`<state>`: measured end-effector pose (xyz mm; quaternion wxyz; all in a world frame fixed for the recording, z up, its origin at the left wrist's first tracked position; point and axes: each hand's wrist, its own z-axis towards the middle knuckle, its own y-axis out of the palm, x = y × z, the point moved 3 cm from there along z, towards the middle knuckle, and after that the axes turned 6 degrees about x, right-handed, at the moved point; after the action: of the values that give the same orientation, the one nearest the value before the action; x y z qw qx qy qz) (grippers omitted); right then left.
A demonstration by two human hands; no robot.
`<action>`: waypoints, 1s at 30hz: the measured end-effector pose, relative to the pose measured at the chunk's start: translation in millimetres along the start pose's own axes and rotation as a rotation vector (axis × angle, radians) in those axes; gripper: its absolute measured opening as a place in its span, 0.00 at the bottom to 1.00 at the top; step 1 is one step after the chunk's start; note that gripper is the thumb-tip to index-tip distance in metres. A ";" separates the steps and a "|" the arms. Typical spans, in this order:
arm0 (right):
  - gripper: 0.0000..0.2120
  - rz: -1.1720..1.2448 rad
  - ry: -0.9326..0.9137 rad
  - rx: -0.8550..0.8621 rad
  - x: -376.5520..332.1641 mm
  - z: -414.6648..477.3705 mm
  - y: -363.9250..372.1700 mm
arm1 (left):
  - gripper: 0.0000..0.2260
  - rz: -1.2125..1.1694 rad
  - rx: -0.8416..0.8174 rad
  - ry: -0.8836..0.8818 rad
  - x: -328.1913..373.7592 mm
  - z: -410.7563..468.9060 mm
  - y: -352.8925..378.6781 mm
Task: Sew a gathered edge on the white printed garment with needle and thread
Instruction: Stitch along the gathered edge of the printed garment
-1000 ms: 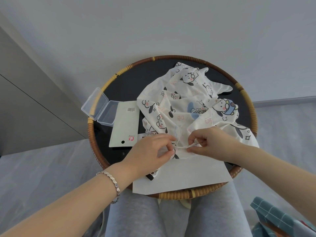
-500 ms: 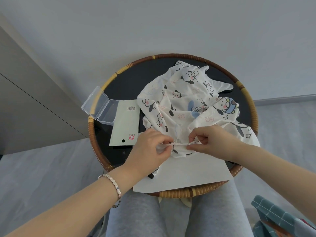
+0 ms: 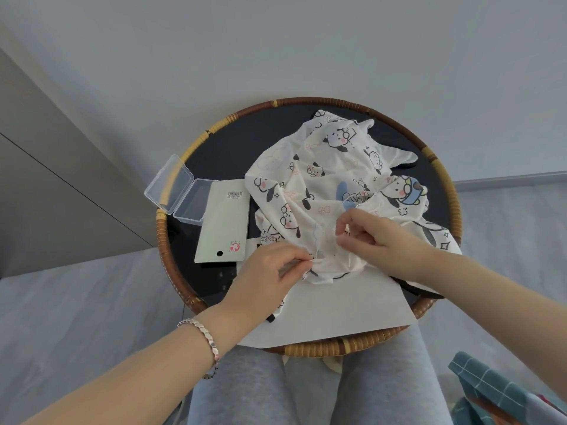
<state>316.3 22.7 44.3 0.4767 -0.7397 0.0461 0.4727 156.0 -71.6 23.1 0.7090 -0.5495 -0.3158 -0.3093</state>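
— What carries it all?

— A round dark surface with a woven rattan rim [image 3: 245,148], like a shallow tray. The white printed garment [image 3: 306,185] lies crumpled across its right half. It is thin cloth printed with black-eared cartoon dogs, one of them in a blue cap.

— And beneath that?

— Its near edge rests on a white sheet of paper [image 3: 337,308]. To the left lies a pale green rectangular card [image 3: 222,228]. Beside the card a clear plastic hinged box [image 3: 184,191] lies open with its lid over the rim. I cannot tell what it holds.

— The hands?

— The left hand [image 3: 273,271] pinches the garment's near edge between thumb and fingertips. The right hand [image 3: 377,240], fingers curled, pinches a fold just beside it, and the cloth is puckered between the two.

— Needle, thread?

— Too fine to make out. A teal checked cloth [image 3: 497,391] is cut off at the lower right corner.
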 end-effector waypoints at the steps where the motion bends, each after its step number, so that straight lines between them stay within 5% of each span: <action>1: 0.03 -0.025 -0.006 0.006 -2.8 2.2 -1.3 | 0.05 -0.002 -0.001 -0.004 0.6 -0.4 -0.6; 12: 0.08 -0.382 -0.114 -0.143 -15.4 11.3 6.8 | 0.06 0.000 0.018 -0.074 4.0 -1.8 -5.6; 30: 0.08 -0.335 -0.153 -0.151 -14.2 10.0 15.7 | 0.05 0.024 -0.033 -0.050 3.2 1.3 -8.2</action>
<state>293.8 16.3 43.5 0.4939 -0.7326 -0.1498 0.4436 151.3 -72.3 30.7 0.6952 -0.5725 -0.3218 -0.2921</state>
